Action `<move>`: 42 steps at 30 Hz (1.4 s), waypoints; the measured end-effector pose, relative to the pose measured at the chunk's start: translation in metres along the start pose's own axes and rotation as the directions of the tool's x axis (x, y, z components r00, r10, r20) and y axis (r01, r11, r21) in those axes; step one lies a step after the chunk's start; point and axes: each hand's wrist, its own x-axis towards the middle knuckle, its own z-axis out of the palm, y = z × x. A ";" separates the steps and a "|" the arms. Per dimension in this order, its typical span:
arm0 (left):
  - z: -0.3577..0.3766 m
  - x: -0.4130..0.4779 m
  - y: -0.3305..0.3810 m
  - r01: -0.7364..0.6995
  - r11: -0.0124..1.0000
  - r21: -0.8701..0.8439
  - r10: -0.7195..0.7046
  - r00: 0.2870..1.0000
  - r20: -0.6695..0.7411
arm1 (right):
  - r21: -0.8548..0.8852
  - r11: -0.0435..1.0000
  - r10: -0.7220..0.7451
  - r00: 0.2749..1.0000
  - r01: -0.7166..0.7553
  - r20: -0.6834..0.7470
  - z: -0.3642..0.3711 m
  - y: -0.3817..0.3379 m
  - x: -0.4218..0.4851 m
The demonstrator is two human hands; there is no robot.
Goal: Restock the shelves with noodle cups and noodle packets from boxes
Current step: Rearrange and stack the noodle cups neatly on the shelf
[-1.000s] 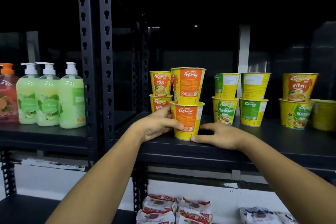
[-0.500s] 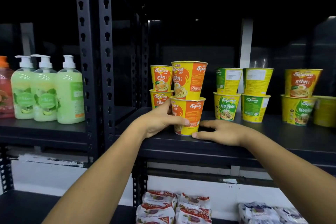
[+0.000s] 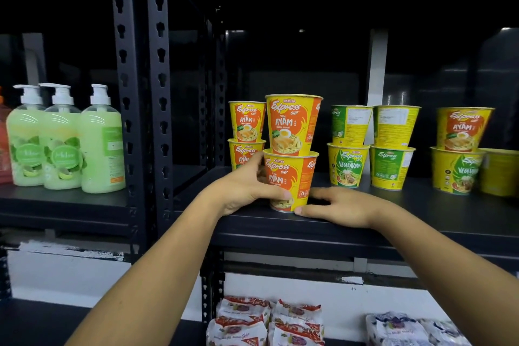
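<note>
Two orange-and-yellow Ayam noodle cups stand stacked near the front edge of the black shelf (image 3: pixel 421 213). My left hand (image 3: pixel 247 191) grips the lower cup (image 3: pixel 292 177), thumb across its front and fingers behind it. The upper cup (image 3: pixel 292 126) rests on top, untouched. My right hand (image 3: pixel 339 205) lies flat on the shelf board, with its thumb tip and a straight forefinger touching the lower cup's base from the right. Both labels face me.
Another Ayam stack (image 3: pixel 246 123) stands just behind on the left. Green vegetarian cup stacks (image 3: pixel 348 164) and a mixed stack (image 3: pixel 463 128) fill the right. Soap bottles (image 3: pixel 64 137) stand beyond the steel post (image 3: pixel 140 93). Noodle packets (image 3: pixel 266 323) lie on the shelf below.
The stacked cups have turned on the spot, so the AYAM label now faces front. Both hands stay at the lower cup.
</note>
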 end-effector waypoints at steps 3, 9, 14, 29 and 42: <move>0.002 -0.002 0.003 -0.016 1.000 0.023 0.016 1.000 -0.012 | -0.006 1.000 0.002 1.000 -0.002 -0.003 0.000 -0.001 0.000; 0.000 -0.003 0.001 -0.019 0.999 -0.032 0.019 1.000 0.016 | -0.001 1.000 -0.002 1.000 0.002 -0.001 0.000 -0.001 0.000; 0.003 -0.004 0.003 -0.038 0.998 0.046 0.039 0.999 -0.022 | -0.011 1.000 0.010 1.000 -0.010 -0.001 0.000 0.000 0.000; 0.000 -0.007 0.002 -0.001 1.000 0.006 0.001 1.000 -0.001 | 0.072 0.997 -0.003 0.999 0.007 -0.049 0.002 0.002 0.001; 0.000 -0.007 0.005 0.013 0.998 -0.058 -0.012 1.000 0.010 | 0.615 0.754 0.170 0.837 0.229 -0.520 -0.007 0.017 0.006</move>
